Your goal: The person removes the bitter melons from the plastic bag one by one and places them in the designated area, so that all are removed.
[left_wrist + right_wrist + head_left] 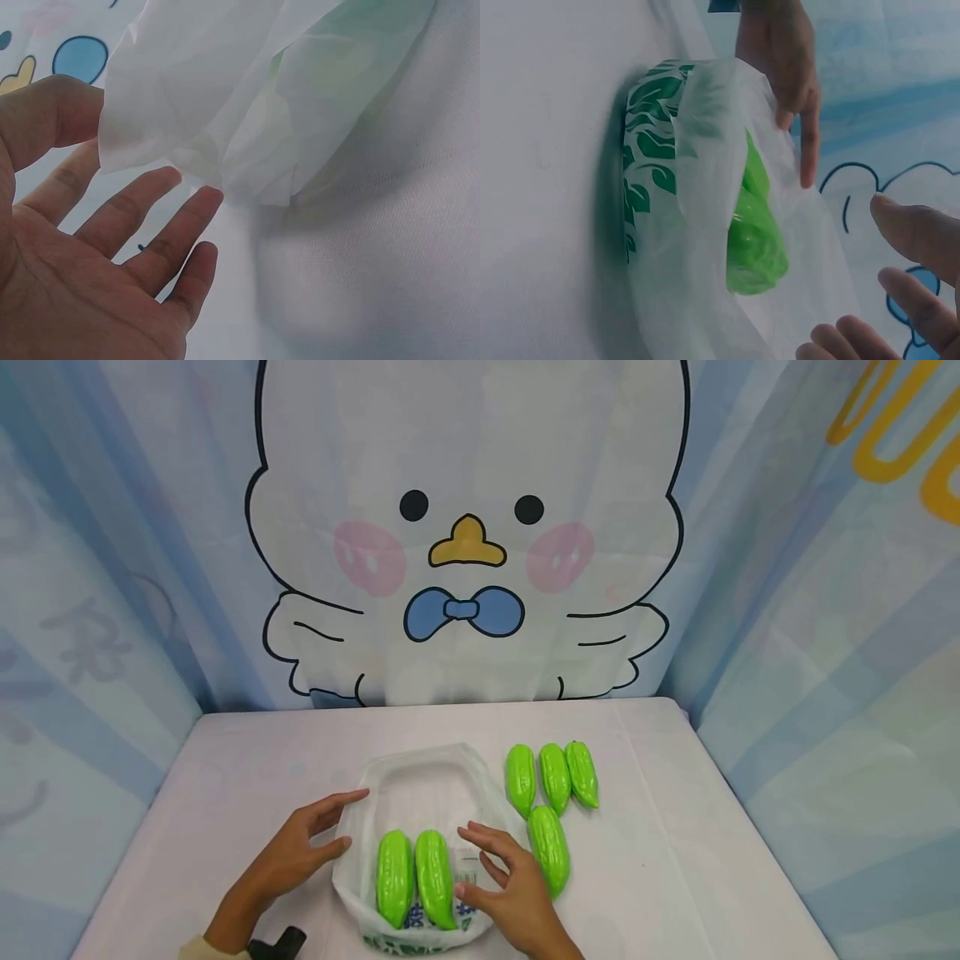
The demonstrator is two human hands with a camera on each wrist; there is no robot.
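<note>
A white translucent plastic bag (431, 758) with green leaf print lies with its mouth spread wide. Side by side inside it are two shiny, bright green bitter melons (395, 878). At the bag's left rim is my left hand (292, 853), its thumb and index finger apart and their tips at the plastic. The left wrist view shows this hand (90, 240) with fingers spread next to the hanging bag edge (180, 97). My right hand (517, 889) hovers by the bag's right side, fingers and thumb apart, holding nothing. In the right wrist view, one melon (757, 240) shows through the bag's opening.
Several more green bitter melons (555, 777) lie right of the bag on the white-covered table (675, 860), one of them (550, 852) close beside my right hand. Behind the table hangs a cartoon-printed cloth (465, 443). A small black object (277, 943) sits at my left wrist.
</note>
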